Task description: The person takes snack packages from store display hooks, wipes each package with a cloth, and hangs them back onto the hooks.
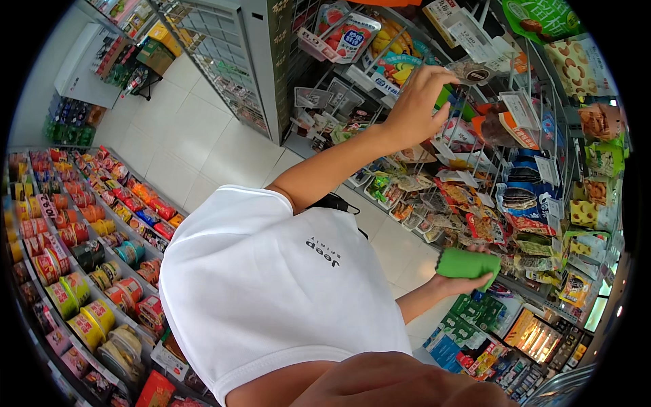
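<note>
A green packet (465, 267) with a serrated edge lies in my right hand (457, 286), its thumb and fingers around it. It is held in front of the lower part of a wire snack rack. My left hand (419, 104) reaches up over the rack with thumb and fingers apart. Its fingertips are at the edge of a clear pouch (477, 75) with a dark round label; whether they touch it I cannot tell. Just behind the left hand are a fruit-print snack bag (394, 66) and a strawberry-print pouch (348, 38).
A wire rack (480, 147) of hanging snack packs with price tags stands before me. Shelves of cup noodles (90, 321) are to the left. Tiled floor (218, 137) runs between. A grey rack end post (277, 76) and stacked boxes (465, 320) flank the snacks.
</note>
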Demonstrator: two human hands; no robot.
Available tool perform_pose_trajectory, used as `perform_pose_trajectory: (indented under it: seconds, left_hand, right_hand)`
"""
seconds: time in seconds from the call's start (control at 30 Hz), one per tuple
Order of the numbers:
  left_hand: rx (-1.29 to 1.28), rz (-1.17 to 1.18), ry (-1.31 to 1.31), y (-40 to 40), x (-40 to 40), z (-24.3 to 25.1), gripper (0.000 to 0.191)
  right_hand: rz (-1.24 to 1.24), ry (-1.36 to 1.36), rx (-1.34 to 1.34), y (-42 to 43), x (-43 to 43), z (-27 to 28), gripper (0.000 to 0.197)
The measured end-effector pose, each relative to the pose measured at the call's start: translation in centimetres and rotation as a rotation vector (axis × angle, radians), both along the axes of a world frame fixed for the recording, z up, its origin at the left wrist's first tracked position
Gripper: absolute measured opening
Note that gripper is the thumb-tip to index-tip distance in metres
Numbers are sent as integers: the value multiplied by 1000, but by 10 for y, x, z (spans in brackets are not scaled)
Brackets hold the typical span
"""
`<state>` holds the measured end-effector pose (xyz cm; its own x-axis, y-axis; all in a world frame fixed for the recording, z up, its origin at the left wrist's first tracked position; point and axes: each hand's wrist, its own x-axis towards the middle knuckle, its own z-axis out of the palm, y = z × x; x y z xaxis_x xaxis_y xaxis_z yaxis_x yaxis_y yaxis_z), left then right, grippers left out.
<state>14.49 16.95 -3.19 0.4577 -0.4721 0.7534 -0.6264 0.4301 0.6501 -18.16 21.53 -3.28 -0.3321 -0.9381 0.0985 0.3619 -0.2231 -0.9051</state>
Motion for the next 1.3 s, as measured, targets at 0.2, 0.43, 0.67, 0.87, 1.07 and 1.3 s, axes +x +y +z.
perform_pose_trajectory:
  seconds: [0.2,0.43,0.67,0.87,1.07,1.3]
  left_hand:
    - [40,-162,84,46,-36,-14,26]
    - [359,-451,-124,121,-70,-52,29]
    - [1904,-390,-438,212,-55,-143,59]
    - [1540,-273,-326,283,-51,-153,63]
    - [1557,-205,-308,294,-71,-134,57]
    - [1519,-319,-264,300,-86,-135,59]
  right_hand:
    - [643,514,271,26,-4,-13,38]
    - [1202,935,294,35,-52,-20,23]
    - [1364,983,177,46,-136,-27,23]
    - [811,755,304,80,-185,-74,26]
    - [345,350,327,104,-221,-87,41]
    - [209,261,355,96,-231,-91,38]
